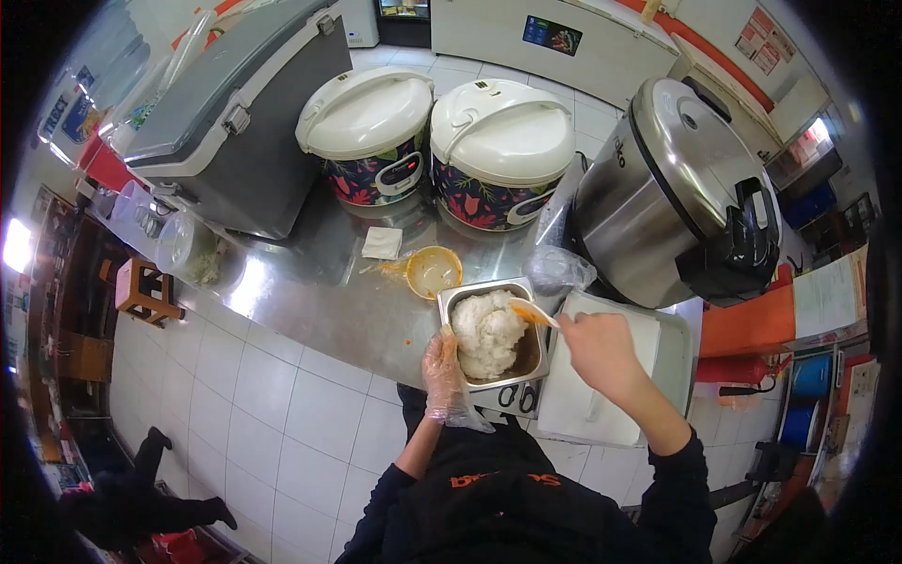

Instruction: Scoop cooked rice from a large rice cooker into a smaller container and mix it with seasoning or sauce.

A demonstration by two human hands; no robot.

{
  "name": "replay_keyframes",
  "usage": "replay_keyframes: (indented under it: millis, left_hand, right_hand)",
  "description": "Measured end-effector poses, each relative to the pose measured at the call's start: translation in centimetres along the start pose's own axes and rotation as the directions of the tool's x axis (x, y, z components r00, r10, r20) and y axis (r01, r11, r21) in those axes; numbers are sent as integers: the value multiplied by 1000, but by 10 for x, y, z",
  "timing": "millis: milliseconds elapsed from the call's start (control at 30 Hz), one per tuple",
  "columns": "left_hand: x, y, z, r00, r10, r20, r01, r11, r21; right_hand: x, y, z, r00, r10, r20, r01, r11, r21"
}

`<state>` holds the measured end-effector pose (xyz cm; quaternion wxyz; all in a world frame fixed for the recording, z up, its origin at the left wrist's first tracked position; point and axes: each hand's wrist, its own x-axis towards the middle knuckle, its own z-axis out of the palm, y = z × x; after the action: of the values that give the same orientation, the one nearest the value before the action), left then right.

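Note:
A square stainless steel pan (539,352) holds a mound of white rice (486,335) at the near edge of the steel counter. My left hand (442,374), in a clear plastic glove, grips the pan's left side. My right hand (599,349) wears no glove and holds a plastic spoon (537,314) with orange sauce on it, at the right side of the rice. Behind the pan stands a small yellow bowl (435,273), smeared with orange, with clear plastic film beside it. A folded white napkin (382,242) lies to its left.
Two patterned rice cookers (366,141) stand behind, with a large steel cooker (662,183) at the right and a grey cooler (246,120) at the left. A tray with white paper (599,374) lies right of the pan. Scissors (518,398) show by the pan's near edge. Another person's legs (151,465) appear lower left.

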<state>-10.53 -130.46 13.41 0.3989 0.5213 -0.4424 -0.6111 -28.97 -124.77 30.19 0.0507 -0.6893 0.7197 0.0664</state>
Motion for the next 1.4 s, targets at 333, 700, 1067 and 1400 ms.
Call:
replay_keyframes:
  millis: [333,700,1067,1400]
  left_hand:
    - [17,-4,-8,998,-9,62,-9,961,277]
    - [17,-12,-3,998,-34,50,31,997,66]
    - [25,-5,-4,994,12,107,-33,981,192]
    - [28,-19,-5,998,17,66,-28,983,182]
  right_hand:
    - [68,-16,72,870,-490,55,493,867,-71]
    - [38,-9,61,928,-364,85,369,928,-52]
    - [84,-8,65,959,-278,53,280,959,-47]
    - [49,-46,82,865,-501,-10,495,857,-144]
